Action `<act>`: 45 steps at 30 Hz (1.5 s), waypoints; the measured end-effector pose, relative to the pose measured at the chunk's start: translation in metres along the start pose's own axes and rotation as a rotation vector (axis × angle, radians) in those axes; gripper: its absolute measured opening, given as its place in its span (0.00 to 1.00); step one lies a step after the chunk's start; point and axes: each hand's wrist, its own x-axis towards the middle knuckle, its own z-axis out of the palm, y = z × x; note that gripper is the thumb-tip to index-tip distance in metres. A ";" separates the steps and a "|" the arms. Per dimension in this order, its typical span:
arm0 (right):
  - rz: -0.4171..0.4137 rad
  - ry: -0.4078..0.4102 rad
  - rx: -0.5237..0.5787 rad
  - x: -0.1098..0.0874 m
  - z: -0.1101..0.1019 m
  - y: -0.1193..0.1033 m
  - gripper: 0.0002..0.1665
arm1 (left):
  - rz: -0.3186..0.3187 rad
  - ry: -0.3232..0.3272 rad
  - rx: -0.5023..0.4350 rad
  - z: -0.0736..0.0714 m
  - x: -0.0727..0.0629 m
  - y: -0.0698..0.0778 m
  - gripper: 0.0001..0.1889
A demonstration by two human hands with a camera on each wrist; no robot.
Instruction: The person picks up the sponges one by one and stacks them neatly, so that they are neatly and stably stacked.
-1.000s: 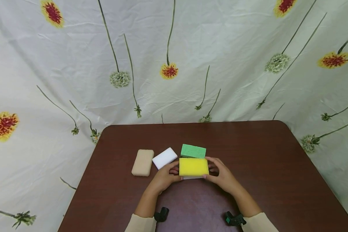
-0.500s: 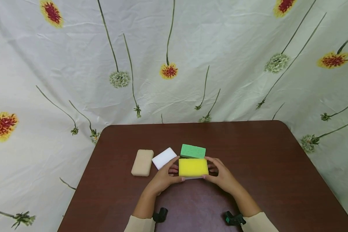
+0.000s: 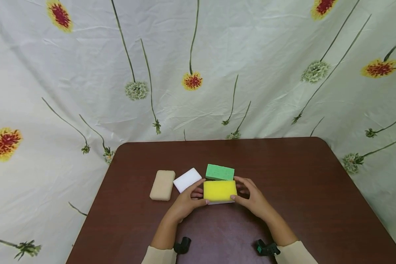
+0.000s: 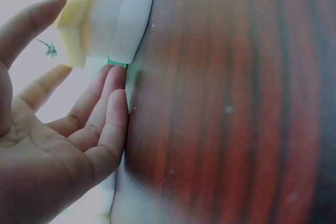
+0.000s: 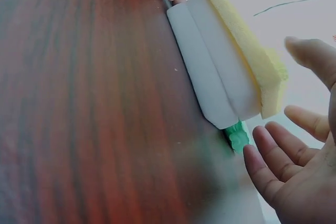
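Note:
A yellow sponge (image 3: 220, 190) lies flat on top of two stacked white sponge blocks (image 5: 210, 61), near the middle of the table. At its left end is my left hand (image 3: 186, 201), thumb in front and index finger behind, the other fingertips low beside the white blocks; its fingers are mostly straight. My right hand (image 3: 255, 201) stands around the right end with spread fingers. The right wrist view shows a gap between those fingers and the stack. Behind the stack sits a green sponge (image 3: 219, 172).
A white block (image 3: 187, 179) lies tilted behind my left hand, with a beige sponge (image 3: 162, 185) farther left. They rest on a dark brown table (image 3: 283, 165). A flower-printed white cloth (image 3: 270, 47) hangs beyond the far edge.
My right thumb and index finger have shifted up slightly at the sponge's right end. My left hand moves only a little. The yellow sponge and the other blocks stay in place.

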 end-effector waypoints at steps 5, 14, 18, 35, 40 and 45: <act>0.027 0.034 0.029 0.006 -0.005 -0.002 0.33 | 0.003 0.003 -0.005 0.000 -0.001 0.001 0.42; 0.096 0.070 0.039 0.019 -0.012 0.004 0.30 | -0.006 -0.002 -0.021 0.000 -0.001 0.000 0.41; 0.090 0.068 0.057 0.024 -0.014 0.007 0.29 | -0.010 -0.003 -0.038 0.000 -0.001 0.000 0.41; 0.101 -0.004 0.095 0.043 -0.011 0.015 0.29 | -0.019 0.004 -0.028 -0.001 0.000 -0.001 0.41; 0.176 -0.027 0.080 0.046 -0.012 0.015 0.32 | -0.030 0.002 -0.036 0.000 -0.001 -0.002 0.41; 0.205 -0.028 0.038 0.052 -0.014 0.017 0.31 | -0.032 0.001 -0.039 0.000 0.000 -0.003 0.41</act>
